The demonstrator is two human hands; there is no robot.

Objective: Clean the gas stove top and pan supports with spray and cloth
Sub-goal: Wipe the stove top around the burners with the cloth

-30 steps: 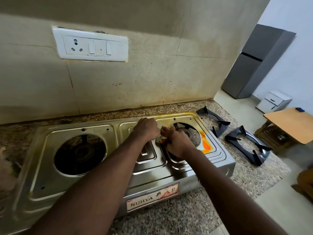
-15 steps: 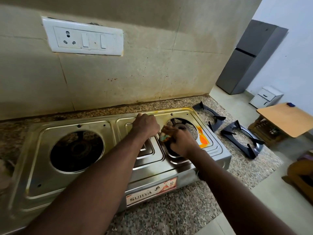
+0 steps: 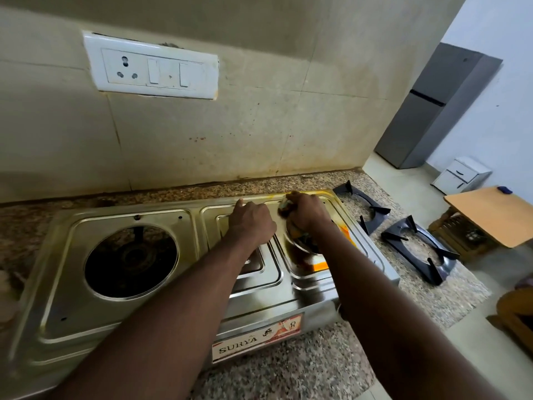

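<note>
Granite desk (image 3: 288,370) under a stained tiled wall (image 3: 259,134): wiping the stove top (image 3: 144,313), supports off.
Both pan supports (image 3: 421,249) lie on the desk just right of the stove, well apart from the hands and not yet touched. The right hand (image 3: 308,212) grasps a wadded cloth (image 3: 285,207) at the stove's back rim, above its right burner opening. The left hand (image 3: 252,223) sits knuckles-up on the stove's centre panel, fingers curled under; cannot tell if it holds anything. Risks: cloth snagging on the open burner hole's edge, the stove sliding if the bracing hand lifts, and the orange patch (image 3: 321,267) at the stove's front right smearing instead of lifting. Switchboard (image 3: 153,72) is on the wall above the stove; keep spray off it. No spray bottle in view. Fridge (image 3: 432,111) and wooden table (image 3: 490,215) are far right of the stove. Only the person's own forearms block the wiping.
</note>
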